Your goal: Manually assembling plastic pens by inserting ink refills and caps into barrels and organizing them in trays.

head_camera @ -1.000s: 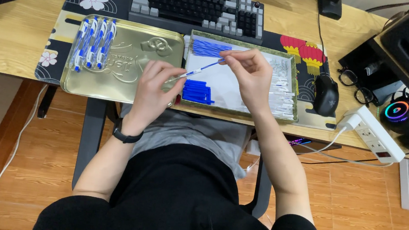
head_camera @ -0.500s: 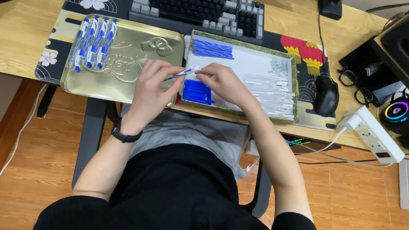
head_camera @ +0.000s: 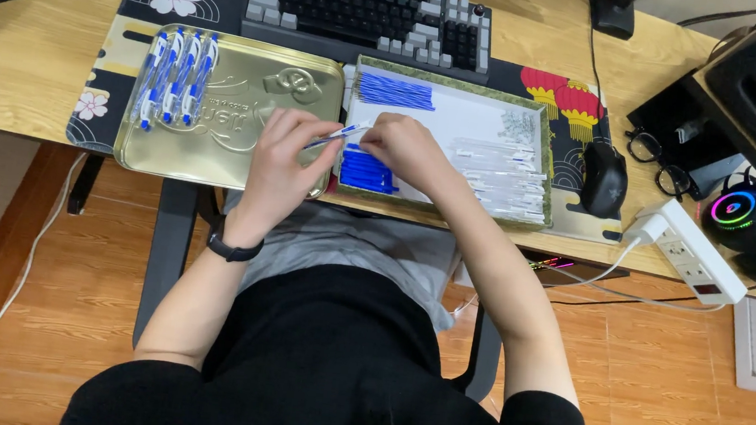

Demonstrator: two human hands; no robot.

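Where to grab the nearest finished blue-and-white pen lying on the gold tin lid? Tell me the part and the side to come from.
Pinch the pen at mid-barrel, coming straight down from above. The pens lie flat, side by side and close together on the gold lid, their long axes running away from the person, so only the tops are free. Its right flank is open, giving one finger room there.
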